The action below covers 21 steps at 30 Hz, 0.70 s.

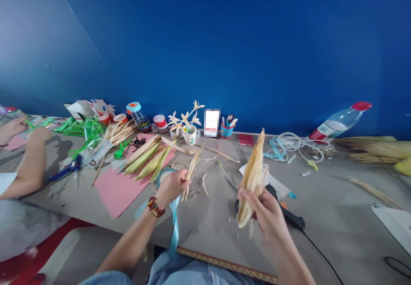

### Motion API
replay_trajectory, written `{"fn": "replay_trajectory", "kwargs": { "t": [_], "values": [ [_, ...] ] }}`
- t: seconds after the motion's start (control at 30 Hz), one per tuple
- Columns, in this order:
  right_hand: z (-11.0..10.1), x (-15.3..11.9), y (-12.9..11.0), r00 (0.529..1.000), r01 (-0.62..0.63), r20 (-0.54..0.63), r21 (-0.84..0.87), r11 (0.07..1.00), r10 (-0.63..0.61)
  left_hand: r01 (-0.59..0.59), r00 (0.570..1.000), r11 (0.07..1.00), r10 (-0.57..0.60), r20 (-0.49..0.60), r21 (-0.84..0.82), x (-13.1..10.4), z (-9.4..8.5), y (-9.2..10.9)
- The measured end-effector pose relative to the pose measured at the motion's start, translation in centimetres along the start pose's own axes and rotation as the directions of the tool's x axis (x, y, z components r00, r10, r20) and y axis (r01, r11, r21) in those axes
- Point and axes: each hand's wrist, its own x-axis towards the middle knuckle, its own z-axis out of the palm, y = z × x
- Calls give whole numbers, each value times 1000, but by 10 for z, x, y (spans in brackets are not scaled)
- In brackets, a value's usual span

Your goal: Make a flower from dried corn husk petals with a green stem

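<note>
My right hand (261,203) is closed round a broad dried corn husk (253,175), whose tip points up. Between the pinched fingers of my left hand (173,186) is a thin husk strip (192,167), upright over the table. Light blue ribbon (174,225) hangs down over the table's front edge beside my left wrist. A black glue gun (292,218) and scissors, partly hidden, lie behind my right hand. More husks (147,160), greenish yellow, rest on pink paper (118,190) left of my hands.
At the back stand a cup with husk flowers (189,136), a pen holder (226,130) and jars. A bottle (340,122) leans at right near white cable (295,145). A blue glue gun (66,168) lies left, near another person's arms (34,160).
</note>
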Motion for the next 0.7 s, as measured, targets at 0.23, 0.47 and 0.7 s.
{"fn": "replay_trajectory", "kwargs": {
  "t": [0.23, 0.47, 0.7],
  "values": [
    [31, -12, 36, 981, 78, 188, -140, 987, -51, -115, 992, 960, 98, -80, -255, -21, -16, 28],
    [61, -28, 38, 829, 359, 535, -287, 888, -162, 20, 989, 707, 88, 116, -707, -61, -1, 54],
    [63, -24, 32, 800, 410, 588, -385, 827, -123, 56, 949, 822, -219, -225, -566, -37, -44, -8]
  ]
}}
